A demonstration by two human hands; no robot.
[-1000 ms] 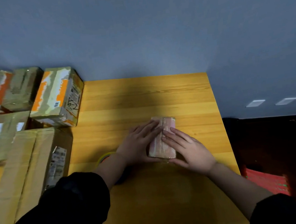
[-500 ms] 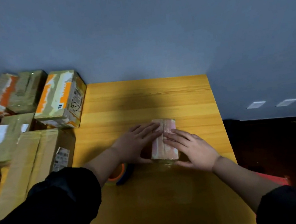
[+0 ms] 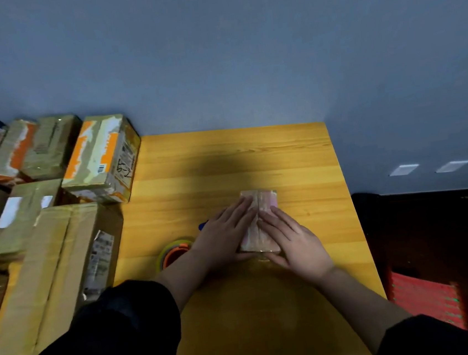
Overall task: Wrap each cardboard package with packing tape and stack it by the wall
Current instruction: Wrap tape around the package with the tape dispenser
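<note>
Pressing flat with fingers spread, the left hand (image 3: 224, 237) and right hand (image 3: 294, 243) cover the small package (image 3: 261, 203) on the bench (image 3: 224, 155).

Yellow wooden table (image 3: 253, 152) against blue-grey wall (image 3: 213, 49); red slatted crate (image 3: 426, 298) on dark floor, right.

Package (image 3: 260, 220), tape roll (image 3: 171, 252) on table (image 3: 224, 155)

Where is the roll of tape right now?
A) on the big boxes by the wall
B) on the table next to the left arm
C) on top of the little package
B: the tape roll lies on the table beside the left forearm, while both hands press the package.
</note>
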